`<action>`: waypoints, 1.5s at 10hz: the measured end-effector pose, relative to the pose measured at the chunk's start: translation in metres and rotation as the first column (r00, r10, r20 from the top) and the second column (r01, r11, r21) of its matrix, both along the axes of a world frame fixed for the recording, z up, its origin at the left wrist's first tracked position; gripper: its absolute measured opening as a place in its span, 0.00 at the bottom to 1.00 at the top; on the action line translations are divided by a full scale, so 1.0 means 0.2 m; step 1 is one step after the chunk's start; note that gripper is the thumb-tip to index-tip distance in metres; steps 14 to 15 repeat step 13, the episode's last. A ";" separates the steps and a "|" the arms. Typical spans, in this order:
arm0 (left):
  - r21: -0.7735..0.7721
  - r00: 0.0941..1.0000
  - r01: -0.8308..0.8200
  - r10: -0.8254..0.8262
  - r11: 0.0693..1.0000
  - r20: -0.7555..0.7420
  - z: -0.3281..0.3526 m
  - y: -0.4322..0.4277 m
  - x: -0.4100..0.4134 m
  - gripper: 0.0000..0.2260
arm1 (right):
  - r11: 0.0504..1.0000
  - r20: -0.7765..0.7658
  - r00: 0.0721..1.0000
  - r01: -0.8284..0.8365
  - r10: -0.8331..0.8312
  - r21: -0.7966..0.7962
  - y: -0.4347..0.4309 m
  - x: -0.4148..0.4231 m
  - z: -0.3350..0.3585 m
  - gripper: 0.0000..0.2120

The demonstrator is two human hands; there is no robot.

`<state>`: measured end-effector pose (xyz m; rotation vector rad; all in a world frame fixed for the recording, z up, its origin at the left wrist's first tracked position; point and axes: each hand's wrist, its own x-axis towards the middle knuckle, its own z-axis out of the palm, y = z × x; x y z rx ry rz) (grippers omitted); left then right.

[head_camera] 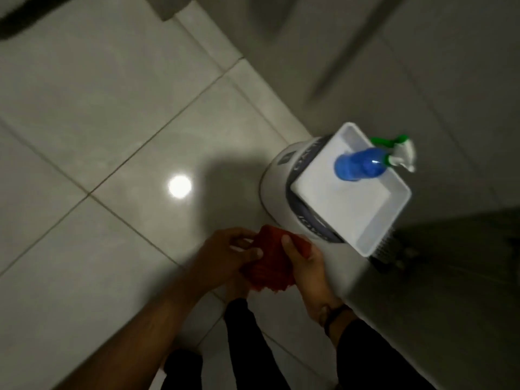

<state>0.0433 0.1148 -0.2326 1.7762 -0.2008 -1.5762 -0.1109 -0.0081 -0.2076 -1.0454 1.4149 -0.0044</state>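
Note:
A red cloth [271, 264] is bunched between both of my hands in front of my body. My left hand [222, 254] grips its left side with thumb on top and fingers curled behind it. My right hand [304, 263] holds its right side, thumb pressed on the upper edge. To the right, a blue spray bottle [358, 164] with a white and green trigger head stands in a white rectangular tray [391, 218]. The tray rests on top of a white round bucket [277, 175] with dark lettering.
Glossy pale floor tiles [112, 136] spread to the left, with a bright lamp reflection [180, 186]. A grey wall or door panel [450, 80] rises on the right. My dark trouser legs [253, 347] show below. A dark floor grate [391, 249] lies beside the bucket.

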 end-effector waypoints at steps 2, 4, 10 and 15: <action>-0.029 0.914 0.319 -0.299 0.947 0.273 0.23 -0.72 -0.18 0.18 | 0.967 -0.057 0.966 0.252 -0.253 -0.028 -0.57 -0.26 0.18 0.11; 0.066 0.786 0.408 -0.388 0.910 0.481 -0.01 -1.31 -0.45 0.17 | 0.967 -0.286 0.934 0.161 -0.213 -0.196 -1.10 -0.40 -0.09 0.18; 0.294 0.508 0.433 -0.500 0.852 0.701 -0.29 -1.44 -0.64 0.17 | 0.854 -0.749 0.652 -0.450 0.115 -0.261 -1.18 -0.41 -0.39 0.37; 0.244 0.555 0.417 -0.457 0.876 0.695 0.20 -0.75 -0.49 0.22 | 0.855 -0.627 0.778 -0.346 0.032 -0.386 -0.78 -0.27 0.01 0.28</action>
